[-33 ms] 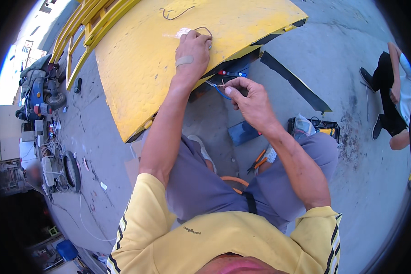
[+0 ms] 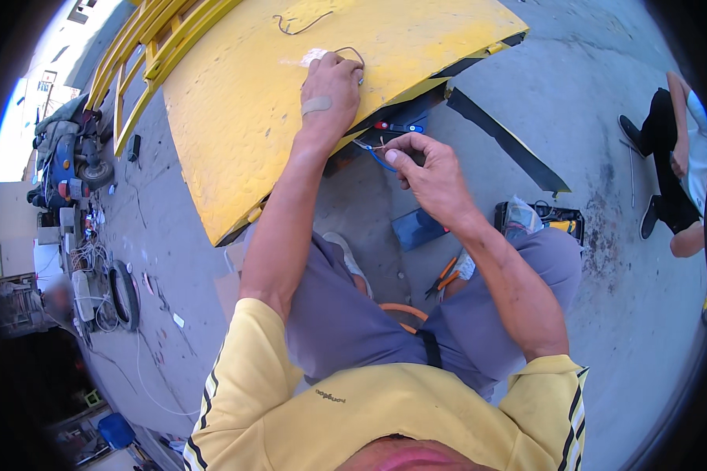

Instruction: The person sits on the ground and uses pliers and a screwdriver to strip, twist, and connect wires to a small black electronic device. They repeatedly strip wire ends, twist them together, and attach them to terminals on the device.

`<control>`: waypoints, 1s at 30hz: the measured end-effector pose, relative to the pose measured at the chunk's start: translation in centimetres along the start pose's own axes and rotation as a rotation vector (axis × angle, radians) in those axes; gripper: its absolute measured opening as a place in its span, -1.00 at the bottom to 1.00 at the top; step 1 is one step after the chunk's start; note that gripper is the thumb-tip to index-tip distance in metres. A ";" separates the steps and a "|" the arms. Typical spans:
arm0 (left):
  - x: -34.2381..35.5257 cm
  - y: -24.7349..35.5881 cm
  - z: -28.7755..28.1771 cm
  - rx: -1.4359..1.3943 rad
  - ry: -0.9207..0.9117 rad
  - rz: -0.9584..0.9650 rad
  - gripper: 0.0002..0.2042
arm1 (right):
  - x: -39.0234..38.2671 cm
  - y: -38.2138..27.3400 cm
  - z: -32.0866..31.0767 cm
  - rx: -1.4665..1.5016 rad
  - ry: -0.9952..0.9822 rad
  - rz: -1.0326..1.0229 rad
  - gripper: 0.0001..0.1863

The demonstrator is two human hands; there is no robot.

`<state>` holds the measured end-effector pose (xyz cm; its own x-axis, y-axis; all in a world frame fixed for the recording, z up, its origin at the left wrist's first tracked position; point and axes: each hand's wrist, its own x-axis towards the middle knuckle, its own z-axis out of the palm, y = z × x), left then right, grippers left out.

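My left hand [image 2: 330, 98], with a tan plaster across it, lies on the yellow metal platform [image 2: 236, 118], fingers curled at a whitish packet [image 2: 314, 55] and a brown wire [image 2: 352, 50]; what they hold is hidden. Another loose wire [image 2: 298, 31] lies farther back. Below the platform's front edge, my right hand [image 2: 424, 169] pinches thin wires with bare copper ends [image 2: 380, 146] and blue insulation [image 2: 382, 162]. Red-and-blue tools [image 2: 401, 126] sit in the dark opening behind these wires.
A blue flat object [image 2: 418, 229], orange-handled pliers [image 2: 444, 279] and an open toolcase [image 2: 550, 216] are near my legs. A black strip [image 2: 507, 140] lies right. Yellow railings [image 2: 133, 71], a scooter [image 2: 78, 165] and a tyre [image 2: 124, 294] are left; another person [image 2: 668, 157] is at the right.
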<state>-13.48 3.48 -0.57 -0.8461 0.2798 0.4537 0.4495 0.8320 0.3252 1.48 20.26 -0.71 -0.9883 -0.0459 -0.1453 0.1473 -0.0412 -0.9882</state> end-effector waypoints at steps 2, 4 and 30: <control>0.1 -0.1 -0.3 -0.041 0.021 -0.025 -0.77 | 0.0 0.0 0.1 0.007 0.003 -0.002 -0.83; 0.3 -0.1 -0.9 -0.115 0.064 -0.065 -0.78 | 0.2 0.0 0.1 0.033 0.020 0.001 -0.82; -2.1 -0.1 -1.5 -0.041 0.060 -0.123 -0.84 | 1.0 0.3 0.2 0.155 0.054 0.030 -0.79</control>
<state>-11.31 2.12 -0.25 -0.8774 0.1469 0.4568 0.3560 0.8377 0.4143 0.57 20.05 -1.18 -0.9834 0.0036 -0.1816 0.1774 -0.1941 -0.9648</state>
